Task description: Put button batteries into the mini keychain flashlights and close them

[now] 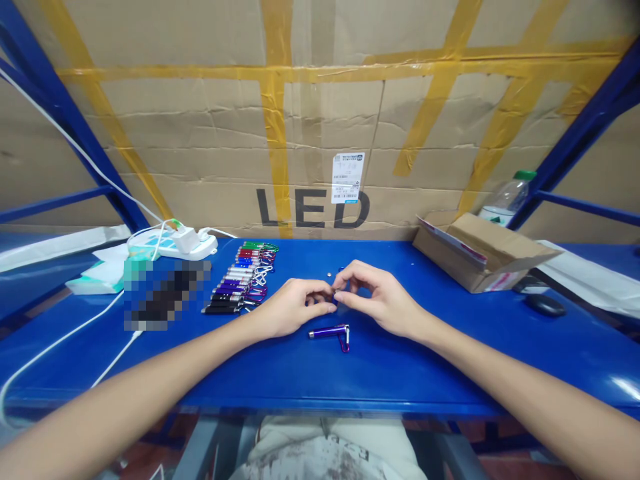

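My left hand [299, 307] and my right hand [379, 298] meet fingertip to fingertip above the blue table. Both are closed in a pinch, and whatever lies between the fingers is too small and hidden to make out. Just in front of them, nearer to me, a purple mini flashlight [327, 332] with a purple carabiner clip [345, 343] lies on its side. Behind the fingertips rests a tiny round metallic piece [329, 275]. Left of my left hand, several mini flashlights [240, 275] in green, red, blue, silver, purple and black lie in a row with their clips.
A white power strip [200, 251] with cables, a tissue pack [97, 275] and a blurred-out dark object [167, 293] are on the left. At right stand an open cardboard box [480, 257], a bottle [507, 197] and a black mouse [545, 305]. A cardboard wall [210, 147] closes the back.
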